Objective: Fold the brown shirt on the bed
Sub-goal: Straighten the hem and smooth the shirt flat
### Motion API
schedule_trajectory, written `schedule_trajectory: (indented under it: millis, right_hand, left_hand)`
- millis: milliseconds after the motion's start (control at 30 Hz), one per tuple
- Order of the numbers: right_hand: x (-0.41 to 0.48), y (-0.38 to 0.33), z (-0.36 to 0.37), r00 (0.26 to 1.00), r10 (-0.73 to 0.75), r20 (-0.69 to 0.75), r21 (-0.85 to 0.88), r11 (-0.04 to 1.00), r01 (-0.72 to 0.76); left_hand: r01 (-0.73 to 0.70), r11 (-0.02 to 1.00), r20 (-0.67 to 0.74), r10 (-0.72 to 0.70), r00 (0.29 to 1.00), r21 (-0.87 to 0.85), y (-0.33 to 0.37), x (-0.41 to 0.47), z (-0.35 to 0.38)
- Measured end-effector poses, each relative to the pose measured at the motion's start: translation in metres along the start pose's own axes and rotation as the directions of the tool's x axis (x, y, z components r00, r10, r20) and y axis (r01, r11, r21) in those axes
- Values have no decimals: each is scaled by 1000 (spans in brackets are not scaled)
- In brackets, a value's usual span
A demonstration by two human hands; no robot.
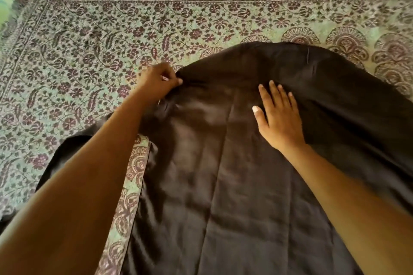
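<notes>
The brown shirt (212, 174) lies spread over the near and right part of the bed, dark and slightly shiny, with long creases running toward me. My left hand (157, 81) pinches the shirt's far left corner between thumb and fingers. My right hand (278, 116) rests flat on the cloth near its far edge, fingers spread and palm down. A sleeve or flap of the shirt (67, 147) sticks out to the left under my left forearm, partly hidden by it.
A green bedsheet (93, 47) with a dark floral print and a bordered edge covers the bed beyond and left of the shirt. A strip of the sheet (131, 185) shows between the shirt body and the left flap.
</notes>
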State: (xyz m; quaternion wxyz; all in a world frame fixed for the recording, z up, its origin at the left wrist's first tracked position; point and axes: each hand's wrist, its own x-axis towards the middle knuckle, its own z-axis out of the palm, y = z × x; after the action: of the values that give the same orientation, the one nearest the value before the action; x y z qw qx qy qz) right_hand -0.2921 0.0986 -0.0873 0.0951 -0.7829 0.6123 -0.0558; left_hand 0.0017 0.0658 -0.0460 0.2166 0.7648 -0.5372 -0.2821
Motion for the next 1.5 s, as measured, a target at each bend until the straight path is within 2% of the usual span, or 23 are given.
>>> schedule_trajectory:
  millis: [67, 167, 233, 333, 400, 500, 567, 633, 667, 733, 800, 900, 967, 1033, 1100, 1167, 1267, 1400, 1500]
  right_hand:
    - [4, -2, -5, 997, 29, -71, 24, 999, -27]
    - [26, -8, -17, 978, 15, -208, 52, 999, -4]
    - [50, -14, -26, 965, -8, -263, 63, 998, 26]
    - [89, -23, -42, 974, -17, -225, 131, 990, 47]
    - [110, -29, -51, 981, -28, -193, 155, 986, 58]
    - [126, -31, -57, 998, -41, -39, 107, 993, 45]
    - [124, -28, -57, 993, -68, 101, -6, 998, 69]
    - [116, -22, -58, 990, -76, 119, -63, 994, 84]
    - [112, -19, -58, 994, -75, 79, -65, 995, 80]
    - [102, -13, -56, 998, -62, -17, -42, 997, 62]
    - [94, -7, -53, 997, -42, -60, -24, 999, 40]
    - [88, 0, -49, 985, -118, -123, 60, 990, 126]
    - [84, -2, -54, 969, -199, -146, 227, 947, 229]
    - [82, -5, -62, 965, -221, -140, 356, 898, 257]
    - [85, -6, -64, 960, -241, -140, 302, 913, 273]
    - [96, -5, -64, 963, -230, -138, 183, 950, 253]
    - [121, -10, -66, 975, -141, -172, 142, 976, 166]
    - [147, -25, -61, 978, -55, -201, 113, 990, 79]
    - [154, -32, -46, 978, -19, -208, 42, 999, 29]
  left_hand:
    - [14, 999, 12, -14, 1000, -37, 11, 2, 5]
    - [147, 976, -50, -157, 986, -159, 21, 20, 9]
    - [206, 973, 21, -205, 979, -106, 28, 30, 7]
    - [76, 995, 298, -92, 950, 65, 46, 31, -1]
    - [-21, 995, 487, -31, 873, 102, 62, 19, -5]
    - [-210, 935, 597, -3, 802, 286, 70, 0, 7]
    - [-314, 892, 558, 87, 825, 326, 69, -15, 21]
    - [-341, 876, 483, 149, 863, 340, 65, -27, 27]
    - [-300, 907, 459, 140, 877, 296, 62, -29, 28]
    - [-129, 987, 469, 72, 880, 91, 57, -32, 23]
    - [4, 995, 478, 43, 877, -97, 55, -32, 18]
    - [-21, 989, 429, 83, 899, -149, 62, -32, 15]
    - [9, 967, 354, 85, 931, -255, 67, -30, 10]
    - [56, 922, 283, 60, 957, -384, 70, -24, -2]
    - [75, 891, 261, 50, 964, -448, 70, -14, -18]
    - [90, 910, 310, 44, 950, -405, 65, -2, -34]
    - [115, 931, 335, 8, 942, -347, 53, 19, -53]
    - [54, 930, 119, -11, 993, -363, 38, 42, -48]
    - [-65, 981, 4, 67, 998, -185, 20, 55, -25]
